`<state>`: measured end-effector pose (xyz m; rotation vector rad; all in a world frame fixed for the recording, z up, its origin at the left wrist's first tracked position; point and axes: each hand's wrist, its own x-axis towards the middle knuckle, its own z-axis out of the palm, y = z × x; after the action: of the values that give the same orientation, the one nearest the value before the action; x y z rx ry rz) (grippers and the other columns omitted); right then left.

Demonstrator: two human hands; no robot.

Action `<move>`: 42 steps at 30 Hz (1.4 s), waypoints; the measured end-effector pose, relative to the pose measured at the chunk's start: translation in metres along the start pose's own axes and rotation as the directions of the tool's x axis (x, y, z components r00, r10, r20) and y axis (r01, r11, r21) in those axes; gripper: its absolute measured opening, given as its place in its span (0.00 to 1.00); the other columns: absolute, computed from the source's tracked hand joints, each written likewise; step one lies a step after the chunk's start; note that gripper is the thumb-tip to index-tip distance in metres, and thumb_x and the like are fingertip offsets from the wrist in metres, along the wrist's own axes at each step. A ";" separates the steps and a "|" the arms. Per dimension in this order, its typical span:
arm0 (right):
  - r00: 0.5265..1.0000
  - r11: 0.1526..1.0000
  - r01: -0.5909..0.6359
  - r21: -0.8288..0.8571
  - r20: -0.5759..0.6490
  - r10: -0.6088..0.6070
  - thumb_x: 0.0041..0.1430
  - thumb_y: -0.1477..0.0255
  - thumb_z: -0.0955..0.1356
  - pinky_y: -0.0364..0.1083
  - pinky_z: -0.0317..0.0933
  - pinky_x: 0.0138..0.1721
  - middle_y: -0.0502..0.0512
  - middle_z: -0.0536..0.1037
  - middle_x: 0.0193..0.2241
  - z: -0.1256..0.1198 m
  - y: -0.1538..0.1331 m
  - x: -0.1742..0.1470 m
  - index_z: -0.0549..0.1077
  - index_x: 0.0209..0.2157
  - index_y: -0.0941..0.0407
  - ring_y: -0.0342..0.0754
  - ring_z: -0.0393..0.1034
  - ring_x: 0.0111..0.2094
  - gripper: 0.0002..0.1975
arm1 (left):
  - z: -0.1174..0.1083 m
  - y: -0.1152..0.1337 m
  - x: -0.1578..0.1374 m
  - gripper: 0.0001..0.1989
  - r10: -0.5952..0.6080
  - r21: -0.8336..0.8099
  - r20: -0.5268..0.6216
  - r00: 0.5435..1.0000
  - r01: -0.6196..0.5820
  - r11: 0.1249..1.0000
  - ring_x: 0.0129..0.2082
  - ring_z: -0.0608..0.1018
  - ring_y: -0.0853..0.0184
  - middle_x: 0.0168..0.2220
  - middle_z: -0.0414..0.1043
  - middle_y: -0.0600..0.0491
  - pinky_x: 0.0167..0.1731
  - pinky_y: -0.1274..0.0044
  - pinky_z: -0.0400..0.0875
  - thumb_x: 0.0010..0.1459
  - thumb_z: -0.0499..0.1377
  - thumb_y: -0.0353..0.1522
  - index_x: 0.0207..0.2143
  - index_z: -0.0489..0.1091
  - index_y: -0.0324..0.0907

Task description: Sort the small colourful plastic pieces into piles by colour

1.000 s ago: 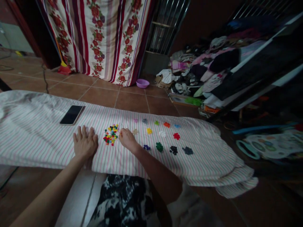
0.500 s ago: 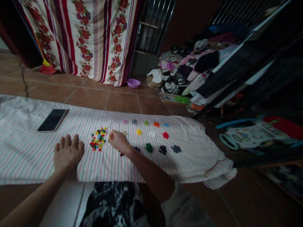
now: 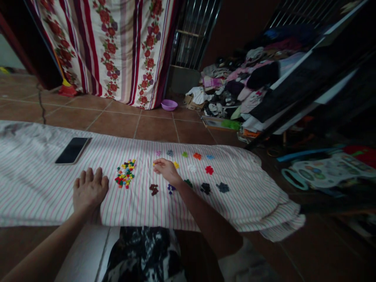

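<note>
Phone (image 3: 72, 150) first, screen dark, laid flat on the far left part of the striped cloth (image 3: 38, 188) that's spread over the tiled floor. Next along, the left hand (image 3: 89, 191) is pressed palm-down on the cloth, fingers spread, nothing gripped. Just right of it a mixed pile of small coloured beads (image 3: 125, 172) is heaped up, red, yellow, green and blue all jumbled together. A little dark red pile (image 3: 153, 189) is set apart below and to the right of that.

Then the right hand (image 3: 166, 170), fingertips pinched narrow; a speck of yellow seems to be held at the tips but it's too small to be sure. A yellow pile (image 3: 176, 165) is touched or nearly touched by the knuckles. Sorted single-colour piles are laid out in rows further right: lime green (image 3: 184, 154), orange (image 3: 197, 156), white (image 3: 192, 167), red (image 3: 209, 170), black (image 3: 205, 188) and a dark blue-grey pile (image 3: 223, 187).

A purple bowl (image 3: 169, 104) is seen on the tiles behind, by the floral curtain (image 3: 123, 47).
</note>
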<state>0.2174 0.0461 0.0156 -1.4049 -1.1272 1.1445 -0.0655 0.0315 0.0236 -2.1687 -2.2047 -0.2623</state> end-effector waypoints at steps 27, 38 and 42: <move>0.955 0.556 -0.155 -0.817 -0.267 -0.126 0.59 0.78 0.65 0.42 0.63 0.44 0.55 0.82 0.39 -0.092 -0.002 0.001 0.80 0.38 0.55 0.47 0.75 0.42 0.12 | -0.001 0.000 0.000 0.27 0.022 0.041 -0.007 1.000 -0.022 0.999 0.63 0.62 0.45 0.63 0.60 0.34 0.59 0.55 0.59 0.65 0.40 0.38 0.61 0.61 0.35; 0.968 0.499 -0.132 -0.856 -0.220 -0.121 0.61 0.80 0.62 0.42 0.62 0.46 0.55 0.82 0.40 -0.091 0.008 0.007 0.81 0.40 0.54 0.47 0.74 0.44 0.16 | 0.006 -0.003 0.002 0.28 0.018 0.043 -0.029 0.999 -0.016 0.999 0.63 0.63 0.45 0.62 0.60 0.34 0.59 0.55 0.59 0.66 0.40 0.38 0.61 0.61 0.35; 0.970 0.478 -0.095 -0.873 -0.188 -0.151 0.60 0.81 0.61 0.42 0.62 0.47 0.54 0.82 0.40 -0.092 0.011 0.006 0.81 0.40 0.53 0.47 0.74 0.44 0.18 | 0.008 -0.004 0.002 0.27 0.033 0.055 -0.050 0.998 -0.031 0.998 0.63 0.63 0.45 0.62 0.61 0.34 0.59 0.56 0.59 0.66 0.40 0.38 0.61 0.61 0.36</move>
<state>0.3101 0.0391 0.0128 -2.2219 -1.6528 0.2439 -0.0688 0.0348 0.0159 -2.1426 -2.1233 -0.2506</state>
